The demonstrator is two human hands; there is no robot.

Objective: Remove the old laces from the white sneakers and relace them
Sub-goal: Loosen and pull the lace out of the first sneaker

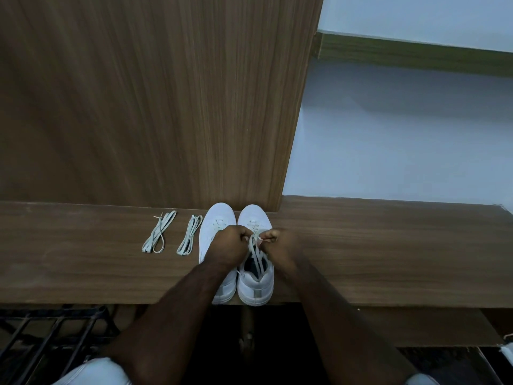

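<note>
Far to the left of the hands, a folded lace bundle (159, 232) lies flat on the wooden shelf (388, 245). A second lace bundle (190, 235) lies a bit closer, just beside the left sneaker (215, 232). There is bare wood on that side, out past the first bundle. The left hand (226, 244) is curled tight and sits over the left sneaker, and its fingers pinch the lace (256, 252) of the right sneaker (255, 276). The two sneakers stand side by side, touching, with their toes against the wooden panel (152, 101) at the back. Their heels reach the front edge of the shelf, so there is almost no room behind them. The lace hangs down from between the two hands into the open top of the right sneaker. The right hand (277, 243) is curled tight too and pinches the same lace from the other side. The hands are very close together. To the right of the right hand the shelf is a long stretch of bare wood.
</note>
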